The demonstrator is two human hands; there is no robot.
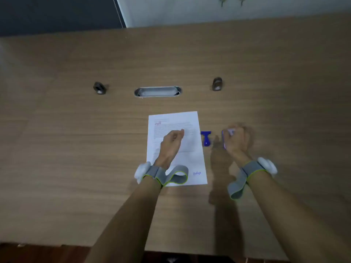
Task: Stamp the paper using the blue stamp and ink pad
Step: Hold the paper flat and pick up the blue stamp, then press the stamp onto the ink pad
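Wood-grain worktop (76, 149) fills most of the view; far edge runs along the top w/ a dark panel and a pale wall behind it, near edge at the bottom by the person's forearms. Lots of bare surface left and right of the work area. Mid-worktop, well beyond the paper: an oval cable slot (157, 91) w/ a dark round fitting on each side, left fitting (99, 88), right fitting (217, 84).

Paper (190, 160) lies flat, centre, roughly square to the near edge, printed text w/ a red mark (158, 123) near its top left and a blue stamp mark (197, 173) at bottom right. Blue stamp (205, 138) lies on the worktop just beside the paper's right edge, not touching either hand.

Left hand (171, 140) is over the paper's middle, fingers loosely curled, thumb and forefinger near each other, nothing held; can't tell if it presses on the sheet. Right hand (236, 139), blurred, is right of the stamp, fingers closed around a small flat item w/ a blue edge, apparently the ink pad (227, 136). Grey wrist straps w/ white pods on both wrists: left strap (157, 174), right strap (250, 168).
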